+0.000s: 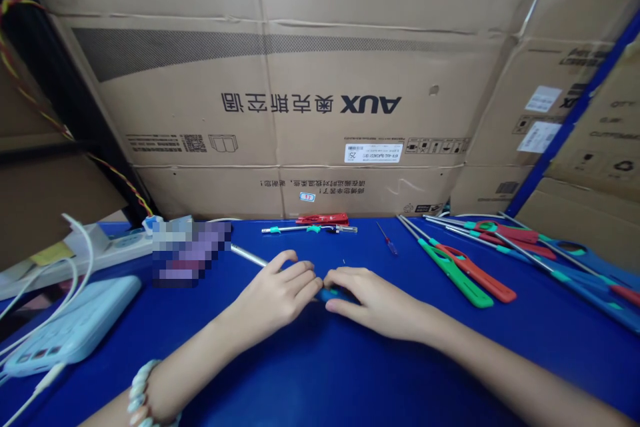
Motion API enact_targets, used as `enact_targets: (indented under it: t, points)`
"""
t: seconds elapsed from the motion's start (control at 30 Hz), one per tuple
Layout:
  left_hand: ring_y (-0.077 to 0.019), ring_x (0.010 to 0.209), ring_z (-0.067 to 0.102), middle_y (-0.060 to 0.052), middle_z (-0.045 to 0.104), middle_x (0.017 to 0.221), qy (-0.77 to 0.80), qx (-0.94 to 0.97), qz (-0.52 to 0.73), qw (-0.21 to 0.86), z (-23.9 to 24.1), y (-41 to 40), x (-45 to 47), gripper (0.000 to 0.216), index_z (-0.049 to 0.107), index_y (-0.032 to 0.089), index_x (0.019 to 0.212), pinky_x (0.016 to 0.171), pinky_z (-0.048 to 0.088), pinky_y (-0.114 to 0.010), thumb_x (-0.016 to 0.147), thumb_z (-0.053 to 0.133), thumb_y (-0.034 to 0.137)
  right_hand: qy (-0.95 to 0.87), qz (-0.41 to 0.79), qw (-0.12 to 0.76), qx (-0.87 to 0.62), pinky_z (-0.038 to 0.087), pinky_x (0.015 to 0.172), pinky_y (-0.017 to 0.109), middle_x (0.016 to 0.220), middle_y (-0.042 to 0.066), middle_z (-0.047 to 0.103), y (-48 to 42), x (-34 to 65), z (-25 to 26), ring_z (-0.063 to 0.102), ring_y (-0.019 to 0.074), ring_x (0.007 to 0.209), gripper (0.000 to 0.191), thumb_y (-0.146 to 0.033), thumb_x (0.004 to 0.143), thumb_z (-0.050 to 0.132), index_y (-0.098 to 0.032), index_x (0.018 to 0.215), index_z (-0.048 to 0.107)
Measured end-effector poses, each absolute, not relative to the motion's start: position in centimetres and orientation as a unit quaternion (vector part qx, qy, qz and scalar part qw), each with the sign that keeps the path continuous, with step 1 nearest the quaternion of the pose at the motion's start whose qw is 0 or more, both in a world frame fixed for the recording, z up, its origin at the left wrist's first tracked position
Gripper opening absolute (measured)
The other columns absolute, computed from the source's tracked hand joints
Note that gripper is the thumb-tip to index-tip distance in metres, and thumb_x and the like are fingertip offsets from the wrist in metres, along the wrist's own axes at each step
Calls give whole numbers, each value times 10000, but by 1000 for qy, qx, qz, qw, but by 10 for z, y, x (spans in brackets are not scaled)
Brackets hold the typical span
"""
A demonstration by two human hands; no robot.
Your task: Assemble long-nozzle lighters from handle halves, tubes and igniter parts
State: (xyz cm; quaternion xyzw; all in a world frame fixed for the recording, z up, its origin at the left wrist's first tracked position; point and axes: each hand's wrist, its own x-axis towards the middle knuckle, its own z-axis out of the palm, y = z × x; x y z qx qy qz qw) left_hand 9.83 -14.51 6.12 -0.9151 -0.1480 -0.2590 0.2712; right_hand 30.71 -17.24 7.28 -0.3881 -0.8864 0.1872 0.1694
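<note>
Both hands are closed around a long-reach lighter with a blue handle [330,294]. Its metal tube [247,254] points up and to the left. My left hand [283,287] wraps the part where tube and handle join, hiding most of it. My right hand [363,297] grips the handle between thumb and fingers. Just beyond the hands, a tiny thin piece [343,261] lies on the blue table; I cannot make out what it is. Farther back are a bare lighter tube with inner parts [310,229] and a red handle shell [323,219].
A small screwdriver [387,240] lies right of centre. Several long-reach lighters, among them a green one [463,273] and an orange one [477,272], spread rightward. At left are a light-blue power bank [80,327] with cables and a power strip [120,247]. Cardboard [310,67] stands behind.
</note>
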Motion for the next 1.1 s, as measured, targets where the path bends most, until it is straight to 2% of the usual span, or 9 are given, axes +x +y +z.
enact_targets:
  t: [0.07,0.13,0.2,0.27,0.47,0.57,0.8,1.0,1.1]
  points:
    - [-202,937,616,-63,696,881,-150,-913,-263,272,59,-144,98,202,600,113,949,874,375,-375,975,400,123,-888,192,168,-382,418,817,270,946,37,639,-170,309,74,587,179,907,144,-308,930,509,-199,980,587]
    - [-225,1032,592,-83,691,1009,-163,-910,-266,272,60,-144,97,188,590,105,1058,908,365,-390,973,433,166,-890,177,156,-391,418,786,263,929,43,637,-168,313,78,590,181,874,155,-314,926,514,-197,979,602]
    - [-239,1113,555,-98,653,1147,-188,-903,-278,269,64,-144,95,245,550,109,1177,934,356,-395,965,466,200,-882,142,138,-428,416,758,262,930,58,640,-165,320,84,599,191,856,164,-316,925,514,-194,982,609]
    - [-241,1133,545,-95,635,1193,-211,-890,-303,268,71,-146,94,273,535,127,1214,941,354,-394,952,489,187,-861,92,116,-486,408,741,271,917,72,651,-161,331,92,609,210,855,163,-315,923,512,-191,961,611]
    - [-234,1030,590,-78,679,1082,-216,-873,-336,281,81,-149,92,225,592,155,1125,898,379,-393,938,468,137,-764,-35,19,-644,370,624,278,836,89,679,-135,381,114,637,247,787,133,-293,861,541,-181,850,611]
    - [-240,1018,587,-85,676,1062,-224,-877,-326,273,79,-145,91,213,607,147,1086,882,386,-399,939,453,136,-713,-61,-40,-697,365,609,279,866,109,680,-124,399,116,643,260,841,163,-301,846,527,-170,853,622]
    - [-256,1040,553,-91,663,1049,-254,-882,-314,245,73,-134,85,213,604,153,1059,868,390,-420,946,424,153,-683,-35,-122,-719,384,579,284,864,146,690,-112,411,105,660,293,829,159,-283,760,612,-150,816,678]
    - [-251,1044,539,-87,655,1030,-258,-887,-307,228,71,-131,84,206,602,157,1030,878,380,-421,946,414,151,-681,-26,-154,-716,427,634,305,904,158,688,-108,414,99,651,300,891,224,-308,756,610,-136,870,700]
    - [-245,1044,536,-81,653,1023,-260,-891,-300,219,71,-131,85,214,603,169,1014,875,377,-418,948,401,149,-685,-23,-164,-710,440,690,311,1006,167,666,-106,415,97,621,303,981,253,-313,737,638,-132,902,701]
